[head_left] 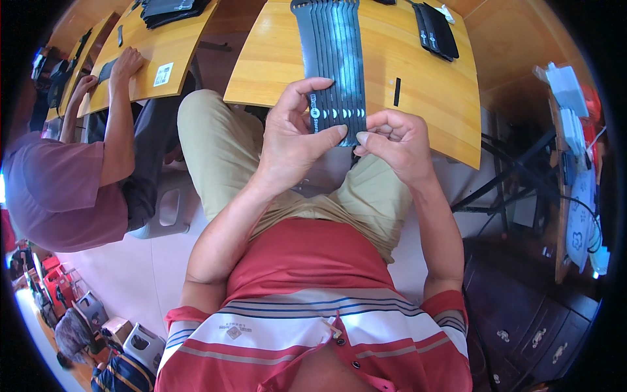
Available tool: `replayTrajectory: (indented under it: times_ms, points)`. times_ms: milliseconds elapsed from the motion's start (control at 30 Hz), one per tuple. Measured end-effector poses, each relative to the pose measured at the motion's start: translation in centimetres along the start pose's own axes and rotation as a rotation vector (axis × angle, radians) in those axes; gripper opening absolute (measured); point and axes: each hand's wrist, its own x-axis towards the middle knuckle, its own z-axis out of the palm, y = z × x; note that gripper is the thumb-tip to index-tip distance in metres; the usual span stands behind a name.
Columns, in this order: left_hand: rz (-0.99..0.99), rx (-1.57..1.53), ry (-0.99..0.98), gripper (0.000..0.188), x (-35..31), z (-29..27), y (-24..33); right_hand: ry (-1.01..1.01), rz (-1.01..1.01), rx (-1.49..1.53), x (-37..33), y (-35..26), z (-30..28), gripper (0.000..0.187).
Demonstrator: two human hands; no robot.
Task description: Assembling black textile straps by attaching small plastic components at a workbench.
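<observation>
A fanned stack of long dark straps with white print lies in front of me, reaching from my hands to the table's far side. My left hand is closed round the near left end, thumb across the front and index finger along the left edge. With thumb and fingers together, my right hand pinches the near right corner. The straps overlap like steps, their near ends held over the table's front edge, above my lap. Some fingertips are hidden behind the stack.
A short black strip lies on the wooden table, right of the straps. Farther right sits another pile of dark straps. At the left, a co-worker works at another table. A shelf with packages stands right.
</observation>
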Motion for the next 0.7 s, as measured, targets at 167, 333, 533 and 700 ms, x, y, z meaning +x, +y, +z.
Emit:
replayTrajectory:
  times_ms: [167,333,533,700]
  points:
    - [-0.047,0.01,0.0,0.06,0.0,0.0,0.1,-0.01,0.011,-0.009,0.0,0.3,-0.1,0.011]
    - [-0.025,0.019,0.006,0.059,-0.1,0.1,0.0,-0.025,0.018,0.031,0.0,0.3,0.3,0.015]
    - [-0.014,0.032,-0.003,0.059,-0.2,0.1,0.0,-0.026,0.0,0.074,0.0,0.8,0.9,0.019]
    - [-0.011,0.054,-0.007,0.059,-0.2,-0.1,-0.1,-0.013,0.003,0.073,0.0,1.0,1.2,0.02]
